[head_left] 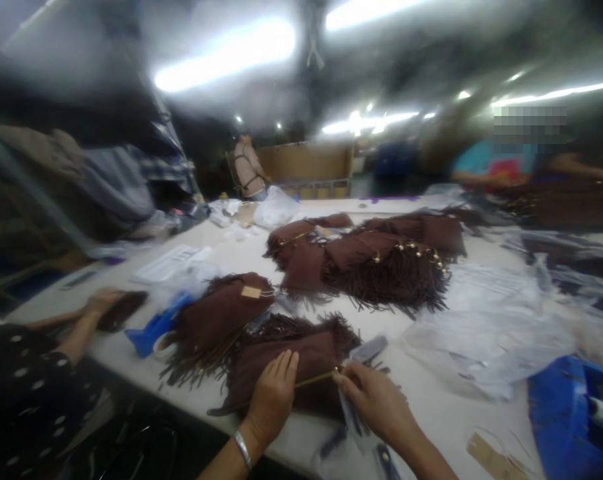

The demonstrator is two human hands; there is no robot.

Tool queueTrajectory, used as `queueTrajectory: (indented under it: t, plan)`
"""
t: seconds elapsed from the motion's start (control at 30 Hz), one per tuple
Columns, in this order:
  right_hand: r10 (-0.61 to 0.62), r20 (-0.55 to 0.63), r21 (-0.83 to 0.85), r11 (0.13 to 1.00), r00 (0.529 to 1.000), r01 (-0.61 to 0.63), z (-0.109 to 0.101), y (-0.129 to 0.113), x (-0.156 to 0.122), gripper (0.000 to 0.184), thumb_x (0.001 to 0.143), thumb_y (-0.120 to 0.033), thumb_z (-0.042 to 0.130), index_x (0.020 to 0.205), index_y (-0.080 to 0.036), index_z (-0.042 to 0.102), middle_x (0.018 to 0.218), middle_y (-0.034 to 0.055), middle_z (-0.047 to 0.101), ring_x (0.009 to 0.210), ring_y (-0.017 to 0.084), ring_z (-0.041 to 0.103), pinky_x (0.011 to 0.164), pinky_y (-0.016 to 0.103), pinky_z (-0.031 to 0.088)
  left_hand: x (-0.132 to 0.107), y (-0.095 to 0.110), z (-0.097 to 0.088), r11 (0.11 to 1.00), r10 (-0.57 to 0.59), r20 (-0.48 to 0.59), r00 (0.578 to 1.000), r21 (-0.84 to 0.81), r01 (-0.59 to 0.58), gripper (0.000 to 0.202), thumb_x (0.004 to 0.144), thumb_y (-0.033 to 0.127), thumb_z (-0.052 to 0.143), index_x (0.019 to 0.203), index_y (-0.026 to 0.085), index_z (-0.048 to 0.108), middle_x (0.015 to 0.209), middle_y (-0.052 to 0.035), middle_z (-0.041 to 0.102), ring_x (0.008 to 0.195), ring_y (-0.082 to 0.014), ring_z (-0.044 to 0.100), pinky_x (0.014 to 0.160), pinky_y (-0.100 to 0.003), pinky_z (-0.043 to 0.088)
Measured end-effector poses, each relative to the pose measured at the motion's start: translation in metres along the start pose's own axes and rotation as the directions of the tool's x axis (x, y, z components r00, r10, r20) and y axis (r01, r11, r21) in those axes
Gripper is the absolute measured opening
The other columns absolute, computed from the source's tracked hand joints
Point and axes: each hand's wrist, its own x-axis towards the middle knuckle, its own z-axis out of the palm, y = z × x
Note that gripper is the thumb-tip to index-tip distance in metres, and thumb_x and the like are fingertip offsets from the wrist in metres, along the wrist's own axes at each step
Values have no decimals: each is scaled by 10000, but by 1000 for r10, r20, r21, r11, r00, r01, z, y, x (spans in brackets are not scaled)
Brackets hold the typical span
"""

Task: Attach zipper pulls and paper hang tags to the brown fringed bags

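Observation:
A dark brown fringed bag [316,347] lies on the white table right before me, its brass zipper [314,380] facing my side. Fingers together and stretched out, my left hand [275,390] rests flat on the bag, at the left of the zipper. At the zipper's right end my right hand [376,400] pinches the small gold zipper pull [337,371]. Some clear plastic shows under and beside that hand. Just behind, on the left, lies a second brown fringed bag [216,307] with a tan tag [251,292] on it.
More brown fringed bags [366,257] are piled mid-table. Clear plastic bags [486,320] spread to the right, near a blue tape dispenser [556,413] and a tan tag [494,457]. Another blue dispenser [156,325] stands left, by a co-worker's hand [102,301]. Other people work farther back.

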Motion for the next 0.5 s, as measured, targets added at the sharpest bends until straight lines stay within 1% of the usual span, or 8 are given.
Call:
queueTrajectory:
  t: [0.07,0.13,0.2,0.27,0.37,0.5]
  plan:
    - [11,-1,90,996,1000,-11,-4,10,-1,280,895,-453,463,781,-245,613,684,-3,678,657,187,617,606,260,349,7,-7,-4,999,22,3,1000,-36,-22,545,766,6,404,1302,48,493,1288,-193,582,1203,-264,548,1003,-415,476]
    - [43,-21,180,983,999,-39,-6,27,-5,298,897,-470,435,828,-251,624,692,-2,678,665,191,623,611,261,377,14,-14,-10,997,25,-4,1000,-79,-25,517,761,6,412,1266,47,517,1244,-191,610,1157,-258,580,987,-407,491]
    - [79,-28,261,963,996,-69,-5,45,-11,311,899,-474,413,870,-250,626,697,-3,677,652,187,622,606,260,401,23,-20,-19,992,13,-13,1000,-123,-15,493,760,3,419,1237,62,531,1202,-177,634,1111,-247,605,972,-396,502]
    - [104,-6,329,939,995,-96,-2,62,-16,323,897,-480,402,884,-242,620,696,-5,671,608,175,611,594,258,423,32,-26,-28,985,-10,-10,1000,-172,8,498,750,-8,431,1228,93,530,1177,-149,647,1080,-233,619,964,-384,505]
    - [119,19,374,920,993,-117,2,75,-21,319,888,-479,407,868,-235,612,700,-11,659,564,157,596,582,251,441,43,-35,-45,966,-50,26,998,-254,55,501,755,-5,461,1221,167,525,1133,-91,665,1043,-215,634,936,-358,511]
    - [110,12,358,927,994,-107,4,81,-22,323,886,-493,402,842,-238,597,698,-16,651,565,147,599,599,245,455,56,-47,-75,938,-101,61,993,-326,115,415,820,52,487,1186,242,532,1082,-31,681,971,-199,659,867,-330,520]
